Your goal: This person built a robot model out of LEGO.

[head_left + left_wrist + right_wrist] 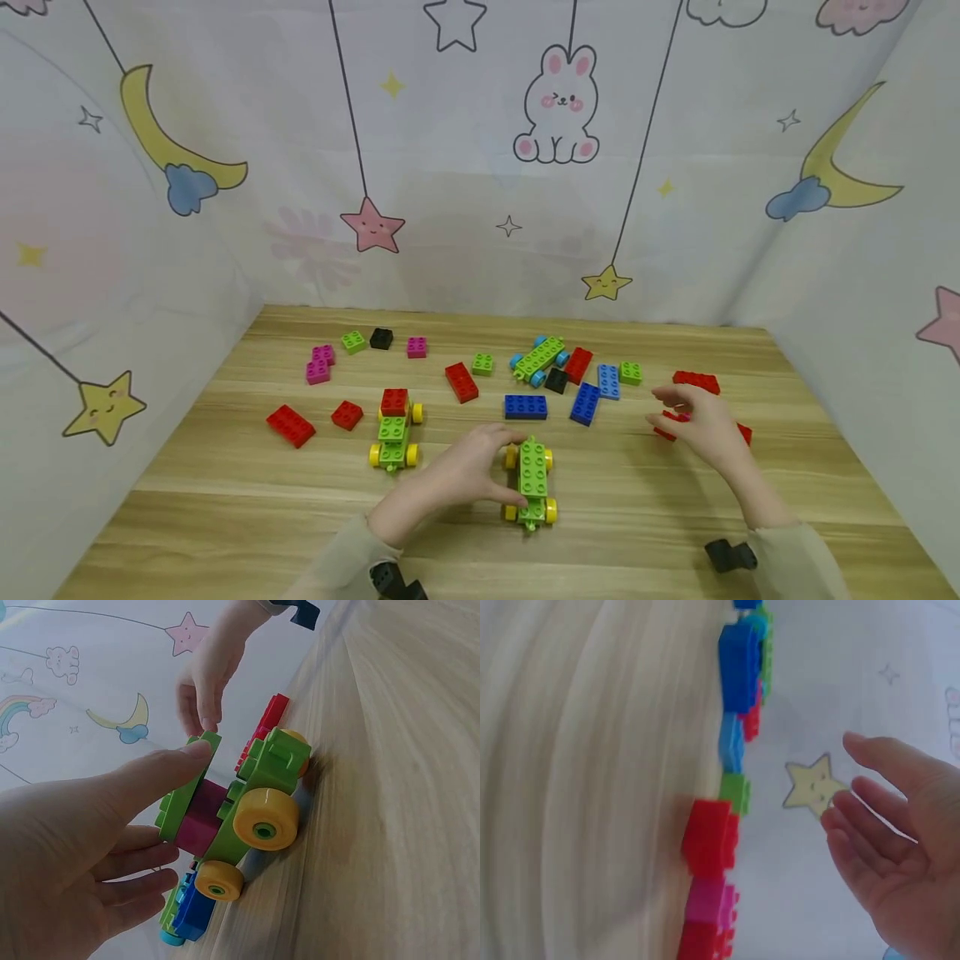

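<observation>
In the head view my left hand (467, 467) holds a toy car (532, 487) with yellow wheels, near the middle of the table. The left wrist view shows a purple brick (201, 821) on the car's green base and a long green brick (180, 802) on top. My thumb lies on that top brick's near end, with fingers at its other side. My right hand (701, 423) hangs above red bricks (666, 427) at the right, fingers loosely bent around nothing. A pink brick (705, 900) sits between red ones in the right wrist view.
Left of my left hand stands another yellow-wheeled car (393, 442) with a red brick on it. Farther back lies a green car base (540, 358) with blue wheels. Blue bricks (525, 407), red bricks (291, 426) and pink bricks (318, 371) are scattered about. A printed cloth (450, 275) encloses the table.
</observation>
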A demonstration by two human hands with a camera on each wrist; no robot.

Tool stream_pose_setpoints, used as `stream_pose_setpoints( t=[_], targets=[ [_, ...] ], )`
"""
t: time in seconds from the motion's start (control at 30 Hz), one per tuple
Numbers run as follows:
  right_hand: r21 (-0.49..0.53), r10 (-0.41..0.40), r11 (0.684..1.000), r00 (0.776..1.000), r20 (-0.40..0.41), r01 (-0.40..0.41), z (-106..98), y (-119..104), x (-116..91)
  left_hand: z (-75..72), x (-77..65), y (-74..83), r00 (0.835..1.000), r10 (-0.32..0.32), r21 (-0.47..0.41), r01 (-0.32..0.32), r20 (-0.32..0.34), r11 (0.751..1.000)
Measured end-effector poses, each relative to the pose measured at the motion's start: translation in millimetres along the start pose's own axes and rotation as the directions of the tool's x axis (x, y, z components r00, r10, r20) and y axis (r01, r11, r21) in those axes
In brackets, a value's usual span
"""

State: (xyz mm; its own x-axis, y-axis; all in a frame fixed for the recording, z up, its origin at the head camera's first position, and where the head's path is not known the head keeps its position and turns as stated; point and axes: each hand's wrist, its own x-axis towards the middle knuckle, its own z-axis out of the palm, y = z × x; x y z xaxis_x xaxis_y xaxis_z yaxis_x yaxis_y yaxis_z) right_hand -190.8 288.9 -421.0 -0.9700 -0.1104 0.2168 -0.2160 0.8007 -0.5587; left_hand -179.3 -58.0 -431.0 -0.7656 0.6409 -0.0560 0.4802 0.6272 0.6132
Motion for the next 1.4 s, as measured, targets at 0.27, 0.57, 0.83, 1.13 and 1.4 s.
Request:
stream_pose_setpoints(
  t=[0.27, 0.57, 0.83, 1.13, 1.4],
  targets=[
    [-0.076, 0.072, 0.994, 0.996, -0.046, -0.075, -6.5, 24.9, -6.3, 0.1, -0.9, 0.9, 1.0, 0.009, 0.003, -0.009, -0.001, 1.0],
    [-0.148, 0.098, 0.984, 0.995, 0.008, -0.096, 2.9, 34.4, -6.3, 1.5, 0.1, -0.8, 1.0, 0.008, 0.013, -0.008, 0.002, 1.0],
    [-0.187, 0.1, 0.978, 0.994, 0.055, -0.088, 8.6, 37.4, -3.8, 1.6, -0.2, 0.7, 1.0, 0.011, 0.026, -0.011, 0.004, 1.0],
    [-0.196, 0.092, 0.978, 0.994, 0.067, -0.077, 8.9, 35.4, -4.0, 2.2, 0.3, 0.8, 1.0, 0.007, 0.023, -0.007, 0.005, 1.0],
    [-0.163, 0.114, 0.982, 0.988, 0.104, -0.096, 10.5, 31.4, -3.0, 2.5, 1.4, -0.2, 1.0, 0.008, 0.01, -0.008, 0.003, 1.0]
  ],
)
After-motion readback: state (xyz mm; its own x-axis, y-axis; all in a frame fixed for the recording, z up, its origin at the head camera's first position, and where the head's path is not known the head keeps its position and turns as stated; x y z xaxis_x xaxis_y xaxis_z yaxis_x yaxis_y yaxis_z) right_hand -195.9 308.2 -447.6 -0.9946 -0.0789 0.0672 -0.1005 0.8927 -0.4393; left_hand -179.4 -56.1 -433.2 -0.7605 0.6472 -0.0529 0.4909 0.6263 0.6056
